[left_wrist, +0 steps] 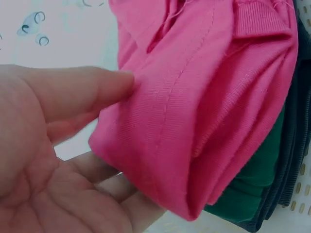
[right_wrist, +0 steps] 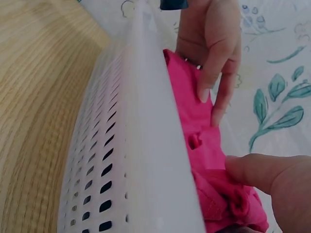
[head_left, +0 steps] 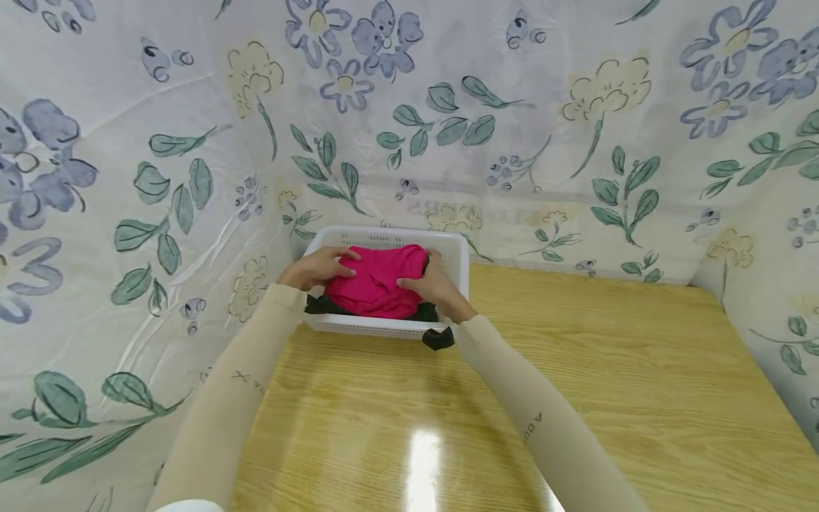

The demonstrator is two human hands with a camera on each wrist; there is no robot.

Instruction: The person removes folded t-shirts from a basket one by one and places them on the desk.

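Pink garment (head_left: pixel 377 281) sits folded in white basket (head_left: pixel 384 327), centre-left of frame at the tabletop's (head_left: pixel 576 398) far edge. Left hand (head_left: pixel 316 267) and right hand (head_left: pixel 435 284) flank it, fingers straight, pressing its sides. Long axis runs left-right between the hands; both equally near.
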